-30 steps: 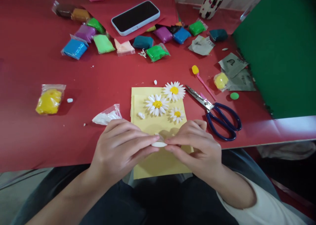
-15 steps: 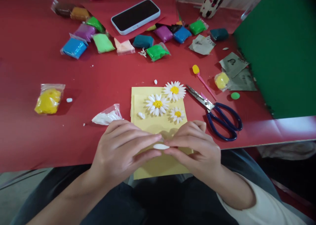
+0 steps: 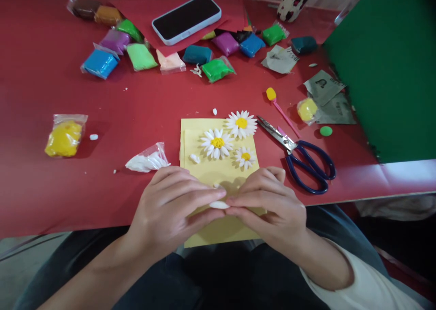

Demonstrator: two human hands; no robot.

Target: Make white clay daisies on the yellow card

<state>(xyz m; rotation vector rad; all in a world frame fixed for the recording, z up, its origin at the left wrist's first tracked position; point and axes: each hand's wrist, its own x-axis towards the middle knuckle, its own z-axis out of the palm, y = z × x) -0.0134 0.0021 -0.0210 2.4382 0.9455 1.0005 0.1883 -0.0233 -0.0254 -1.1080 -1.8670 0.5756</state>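
Yellow clay bag well left of yellow paper | white clay bag just left | daisies on it | scissors right | left hand — finger, thumb astride white clay piece, contact unclear | right hand pinches its tip — over paper

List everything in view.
Pointed clay piece: one, white, centre
Rectangular paper stack: one, yellow, centre
Clay daisies: three, white-yellow, on stack
Metal scissors: one, blue-handled, right
Plastic clay packets: many, mixed, mostly back
Rectangular phone: one, black, back
Slim stick: one, pink, right
Patterned cylinder: one, cream, back right
Flat board: one, green, right
Printed scraps: three, grey, right
Clay bits: several, white, scattered
Tabletop: one, red, throughout
Left hand: one, bare, at piece
Right hand: one, bare, pinching piece
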